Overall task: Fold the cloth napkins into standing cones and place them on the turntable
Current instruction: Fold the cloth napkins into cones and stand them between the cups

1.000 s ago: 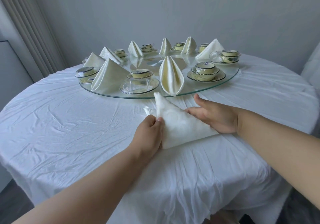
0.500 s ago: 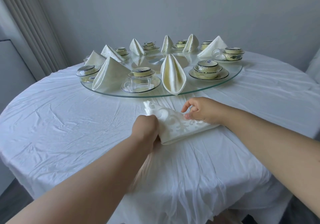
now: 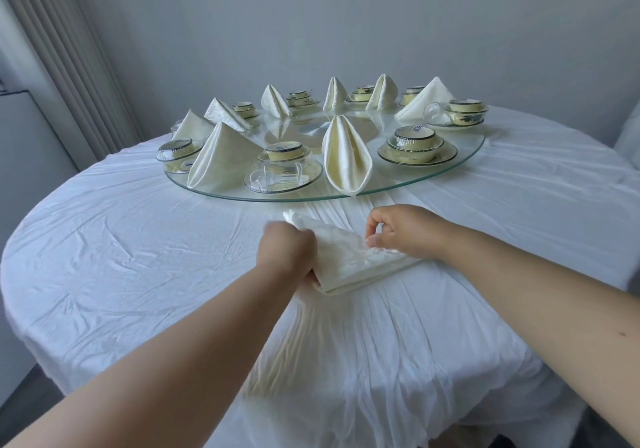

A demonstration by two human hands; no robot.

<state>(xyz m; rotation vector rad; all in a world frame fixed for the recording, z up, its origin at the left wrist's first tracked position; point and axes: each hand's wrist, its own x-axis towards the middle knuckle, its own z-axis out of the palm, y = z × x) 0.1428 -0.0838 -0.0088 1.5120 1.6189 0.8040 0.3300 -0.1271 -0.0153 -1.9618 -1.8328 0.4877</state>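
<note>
Fingers: right fingertips (image 3: 372, 240) are pinching the napkin's (image 3: 349, 260) upper edge; left hand (image 3: 285, 257) is gripping its near-left corner, fingers curled out of sight.
Hands: right hand (image 3: 403, 231) is arching over the cloth.
Napkin: lying part-folded on the tablecloth (image 3: 138, 240), just in front of the turntable (image 3: 433, 179).
Progress: 8 cones are standing on the glass, nearest one (image 3: 346, 157) up front; this napkin is not yet shaped.
Change: 1 second ago the right hand was lying flat; now it is lifting and pinching.

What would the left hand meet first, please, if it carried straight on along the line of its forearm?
Probably the glass turntable's near rim, just past the napkin that the left hand grips; depth is hard to judge.
</note>
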